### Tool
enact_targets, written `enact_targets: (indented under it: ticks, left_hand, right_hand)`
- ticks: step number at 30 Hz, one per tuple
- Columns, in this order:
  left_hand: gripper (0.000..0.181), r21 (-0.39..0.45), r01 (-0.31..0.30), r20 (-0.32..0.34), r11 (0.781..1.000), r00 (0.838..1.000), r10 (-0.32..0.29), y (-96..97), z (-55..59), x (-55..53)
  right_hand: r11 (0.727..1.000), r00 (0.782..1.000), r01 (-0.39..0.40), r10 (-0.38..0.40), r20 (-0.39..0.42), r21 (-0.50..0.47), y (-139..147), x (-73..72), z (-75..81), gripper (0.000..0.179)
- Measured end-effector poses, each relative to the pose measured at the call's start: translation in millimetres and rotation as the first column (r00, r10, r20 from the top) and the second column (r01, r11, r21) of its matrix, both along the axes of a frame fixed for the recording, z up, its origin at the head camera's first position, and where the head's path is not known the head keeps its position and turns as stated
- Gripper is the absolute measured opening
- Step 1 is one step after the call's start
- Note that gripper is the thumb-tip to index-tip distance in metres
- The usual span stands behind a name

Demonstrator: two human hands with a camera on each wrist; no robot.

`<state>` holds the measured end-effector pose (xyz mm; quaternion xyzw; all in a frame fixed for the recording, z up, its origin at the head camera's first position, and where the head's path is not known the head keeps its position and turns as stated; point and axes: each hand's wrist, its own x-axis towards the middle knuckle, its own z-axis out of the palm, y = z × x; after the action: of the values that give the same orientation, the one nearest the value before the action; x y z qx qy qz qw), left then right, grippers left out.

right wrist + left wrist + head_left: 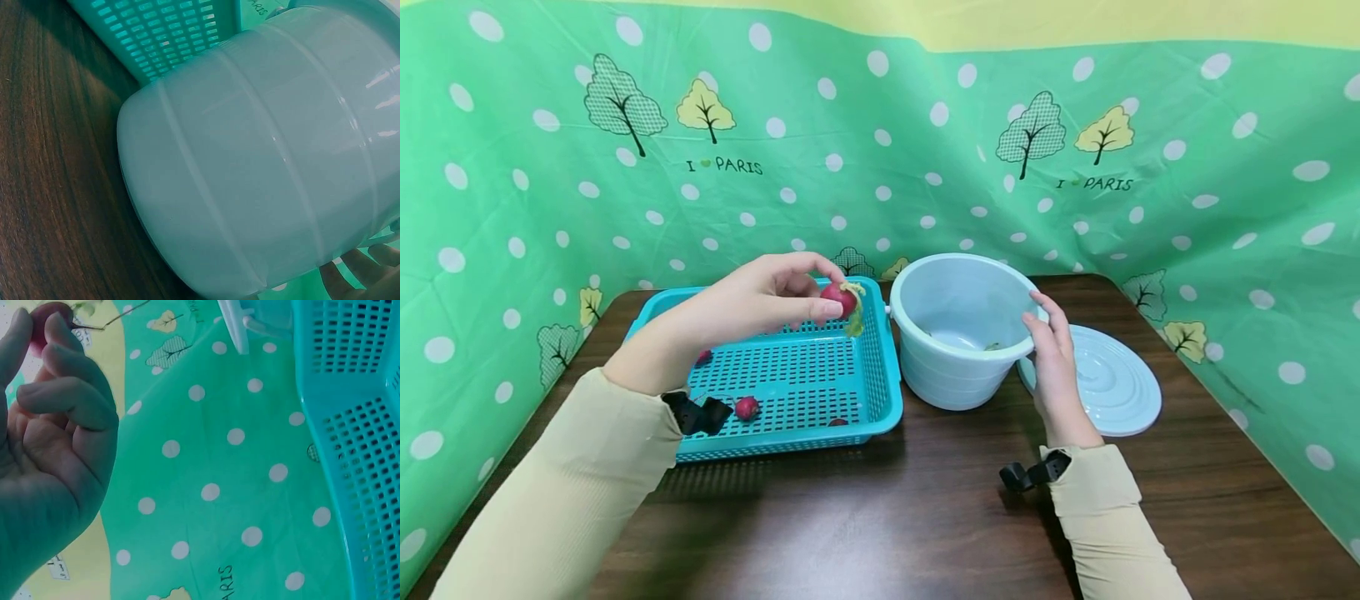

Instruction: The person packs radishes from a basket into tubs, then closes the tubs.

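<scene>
Between thumb and fingertips, my left hand (767,292) pinches a red radish (841,300) with a wilted green-yellow top, held above the right part of the turquoise basket (880,400). In the left wrist view the radish (52,324) shows its thin root trailing from one side. My right hand (1054,367) grips the rim of the pale blue bucket (955,383) on its right side. Bits of green leaf (992,346) lie inside at the bucket's bottom. In the right wrist view the bucket's ribbed wall (237,162) fills most of the picture, with fingers at its lower right.
Several radishes lie in the basket, one (747,408) near its front wall and another (703,357) partly behind the left wrist. A pale blue lid (1120,383) lies on the dark wooden table (880,525), right of the bucket. A green dotted cloth (880,167) hangs behind.
</scene>
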<state>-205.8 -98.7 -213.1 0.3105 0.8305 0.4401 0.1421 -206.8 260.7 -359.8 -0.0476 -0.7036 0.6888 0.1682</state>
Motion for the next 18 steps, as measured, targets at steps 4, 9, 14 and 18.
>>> enact_targets:
  ticks: [4, 9, 14, 18]
  left_hand:
    - [0.026, 0.075, -0.024, -0.001, 0.997, 1.000, 0.025, 8.1, -4.3, -1.8]
    - [0.027, 0.125, -0.052, -0.015, 0.991, 0.998, 0.055, 18.1, -7.7, -5.3]
    - [0.029, 0.144, -0.079, 0.010, 0.986, 0.997, 0.078, 27.8, -6.5, -7.9]
    - [0.029, 0.159, -0.094, 0.049, 0.983, 0.995, 0.087, 36.0, -6.3, -8.7]
  right_hand:
    - [1.000, 1.000, -0.001, 0.001, 0.002, 0.004, -0.5, 0.3, 0.5, 0.048]
    - [1.000, 1.000, -0.004, 0.004, 0.001, 0.002, 0.3, 0.5, -0.9, 0.048]
    - [1.000, 1.000, -0.002, 0.002, -0.005, 0.008, 0.7, -0.1, -1.5, 0.048]
    - [1.000, 1.000, 0.000, 0.000, -0.005, 0.013, 0.8, -0.5, -1.1, 0.048]
